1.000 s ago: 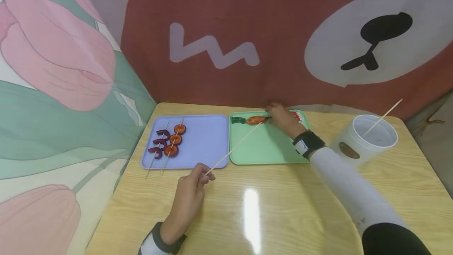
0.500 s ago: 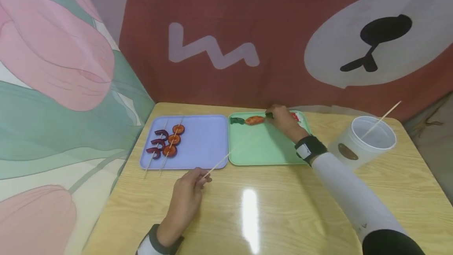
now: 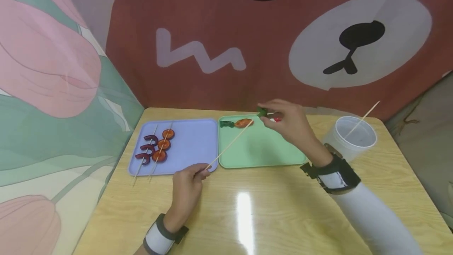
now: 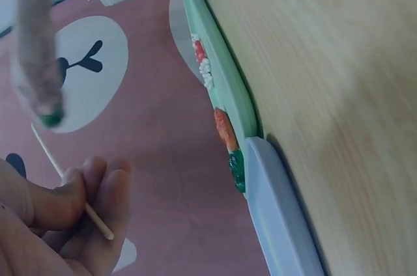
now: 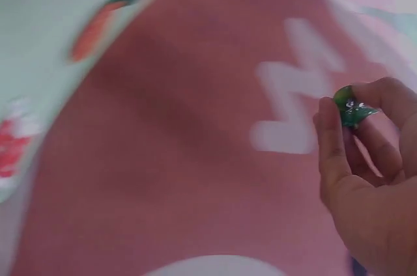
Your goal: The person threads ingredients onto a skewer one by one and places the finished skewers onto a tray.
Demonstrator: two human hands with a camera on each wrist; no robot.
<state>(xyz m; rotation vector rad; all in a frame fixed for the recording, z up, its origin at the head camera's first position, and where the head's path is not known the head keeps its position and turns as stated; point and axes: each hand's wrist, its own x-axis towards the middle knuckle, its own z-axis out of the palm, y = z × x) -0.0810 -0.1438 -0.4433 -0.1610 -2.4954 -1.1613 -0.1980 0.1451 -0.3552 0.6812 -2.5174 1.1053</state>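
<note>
So, blue tray (image 3: pixel 196 145): I see dark curls (image 3: pixel 146 147) and round slices (image 3: pixel 164 144) in it, threaded on two sticks (image 3: pixel 138 173).
Left hand (image 3: pixel 187 184): thumb and fingers bent close, pinching a bare stick (image 3: pixel 230 144) that slants up to the right.
Green tray (image 3: pixel 262 150): dark green bit (image 3: pixel 227 124), orange bit (image 3: pixel 244 122) and red-and-white bit (image 3: pixel 276 119) lie along its far side.
Right hand (image 3: pixel 291 121): thumb and fingers nearly together, pinching a shiny green bit (image 3: pixel 262 112) in the air, near the bare stick's tip.
Cup (image 3: pixel 347 150): on the table (image 3: pixel 283 215), with another stick (image 3: pixel 364 116) leaning in it.

Red-and-white piece (image 3: pixel 276 120): partly behind right hand (image 3: pixel 291 121).
Green piece (image 3: pixel 262 112): partly covered by right hand.
Bucket (image 3: pixel 348 151): partly behind wristband (image 3: pixel 332 180).
</note>
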